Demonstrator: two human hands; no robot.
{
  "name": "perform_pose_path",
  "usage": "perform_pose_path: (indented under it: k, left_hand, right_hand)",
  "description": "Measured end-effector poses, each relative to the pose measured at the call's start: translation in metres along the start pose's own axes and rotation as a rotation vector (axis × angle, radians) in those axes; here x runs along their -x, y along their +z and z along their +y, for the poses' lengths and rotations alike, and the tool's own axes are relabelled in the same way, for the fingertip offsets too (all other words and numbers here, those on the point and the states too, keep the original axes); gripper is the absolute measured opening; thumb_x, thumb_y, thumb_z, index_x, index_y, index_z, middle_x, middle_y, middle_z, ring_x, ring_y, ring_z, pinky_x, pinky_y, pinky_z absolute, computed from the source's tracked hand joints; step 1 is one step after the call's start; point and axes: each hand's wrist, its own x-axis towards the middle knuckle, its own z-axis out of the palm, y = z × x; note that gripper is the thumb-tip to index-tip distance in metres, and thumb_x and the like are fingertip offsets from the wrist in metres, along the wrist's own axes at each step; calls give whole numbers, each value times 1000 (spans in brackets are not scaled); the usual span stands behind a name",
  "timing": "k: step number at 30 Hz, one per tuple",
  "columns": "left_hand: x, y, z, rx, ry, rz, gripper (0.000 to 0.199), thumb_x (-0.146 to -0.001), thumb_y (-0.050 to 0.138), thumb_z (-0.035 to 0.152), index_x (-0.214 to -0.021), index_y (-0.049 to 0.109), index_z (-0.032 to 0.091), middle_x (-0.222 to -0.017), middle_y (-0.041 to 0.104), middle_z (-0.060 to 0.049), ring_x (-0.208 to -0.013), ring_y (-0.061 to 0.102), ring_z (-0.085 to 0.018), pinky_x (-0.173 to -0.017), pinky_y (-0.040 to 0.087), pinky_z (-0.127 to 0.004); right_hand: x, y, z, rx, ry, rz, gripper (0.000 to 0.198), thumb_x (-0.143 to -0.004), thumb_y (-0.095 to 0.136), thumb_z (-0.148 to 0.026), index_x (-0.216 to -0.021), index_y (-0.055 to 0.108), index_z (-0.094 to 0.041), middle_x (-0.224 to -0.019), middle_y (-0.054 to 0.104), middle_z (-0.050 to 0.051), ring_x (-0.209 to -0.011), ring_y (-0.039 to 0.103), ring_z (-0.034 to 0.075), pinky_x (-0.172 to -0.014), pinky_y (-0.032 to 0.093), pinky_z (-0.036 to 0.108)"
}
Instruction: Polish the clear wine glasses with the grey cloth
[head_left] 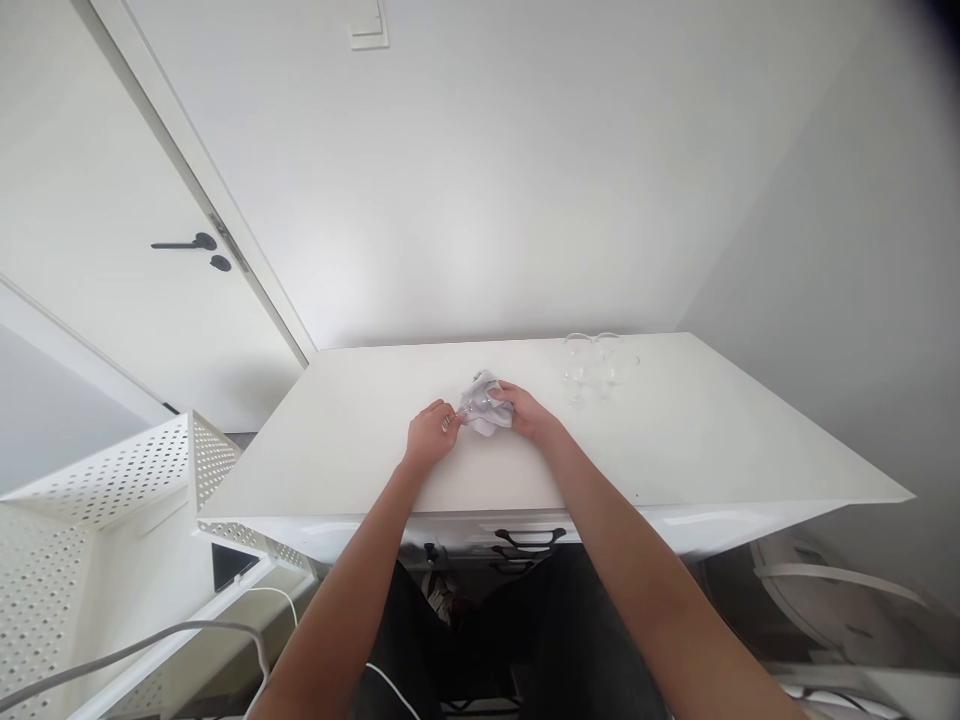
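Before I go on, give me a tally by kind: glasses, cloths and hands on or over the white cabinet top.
Clear glasses: 3 (the held glass, the left standing glass, the right standing glass)
Cloths: 1, the pale cloth around the held glass
Hands: 2 (left hand, right hand)
Total: 6

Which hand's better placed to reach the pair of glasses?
Likely the right hand: it's nearer the pair of glasses, though its fingers hold the cloth. The left hand is farther, gripping the held glass.
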Motion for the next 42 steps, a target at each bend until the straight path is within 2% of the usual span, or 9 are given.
perform_pose_path:
  k: [5,8,12,17,22,26,32,38,42]
  left_hand:
    - [0,-2,1,74,43,-104,32,-97,55,40,-72,55,21,-78,61,-2,-62,49,-15,-60,33,-29]
    - [0,-4,3,84,38,-106,30,-97,55,38,-72,54,21,-79,61,-2,-62,50,-15,-61,34,-29]
    - [1,-3,5,45,37,-75,29,-95,57,38,-71,55,21,-79,60,-2,-62,50,-15,-60,33,-29]
    - [2,-1,4,7,17,2,31,-98,55,42,-75,57,21,-82,62,-2,-61,49,-13,-59,31,-28]
    - [1,-1,4,-56,-56,45,28,-98,54,41,-80,59,21,-86,63,-2,-62,50,-13,-59,30,-28]
    - [0,-2,5,-68,-76,7,27,-99,54,40,-80,59,21,-88,64,-2,-63,51,-13,-59,30,-28]
    - [-1,-4,7,-34,-109,-10,26,-97,56,36,-76,57,21,-84,62,-1,-65,49,-13,-61,31,-28]
    - [-2,-4,4,13,-124,30,26,-96,59,36,-75,57,20,-81,61,-1,-66,49,-14,-62,32,-28]
    - [-3,-3,1,65,-91,66,29,-97,57,38,-74,56,20,-78,57,-1,-64,47,-14,-62,32,-28]
  right_hand:
    - [2,-10,-3,43,-331,-116,8,-68,77,-19,-73,73,-24,-101,74,6,-106,68,29,-86,55,44]
    - [3,-14,-5,104,-444,-156,16,-68,75,-18,-55,67,-24,-88,71,6,-109,67,31,-88,54,47]
    - [3,-10,-7,147,-344,-117,5,-68,72,-19,-67,75,-23,-98,74,7,-105,68,30,-82,54,43]
    - [3,0,-7,81,-99,19,28,-64,73,-17,-92,76,-22,-101,77,6,-89,69,24,-74,53,34]
    - [3,4,-4,18,82,90,31,-66,74,-22,-97,74,-21,-95,76,6,-85,68,24,-72,56,33]
    - [2,3,-6,32,-54,50,37,-65,71,-19,-101,77,-25,-109,76,6,-94,67,25,-75,53,34]
    - [8,-5,-12,303,-470,-33,21,-68,54,-15,-55,68,-23,-135,68,2,-113,61,28,-89,47,40]
    - [8,1,-8,271,-462,15,18,-69,53,-17,-61,68,-23,-131,70,4,-114,60,29,-87,46,39]
    - [-3,-3,-2,48,-380,337,28,-66,59,-19,-89,73,-25,-119,71,3,-101,61,24,-77,47,33]
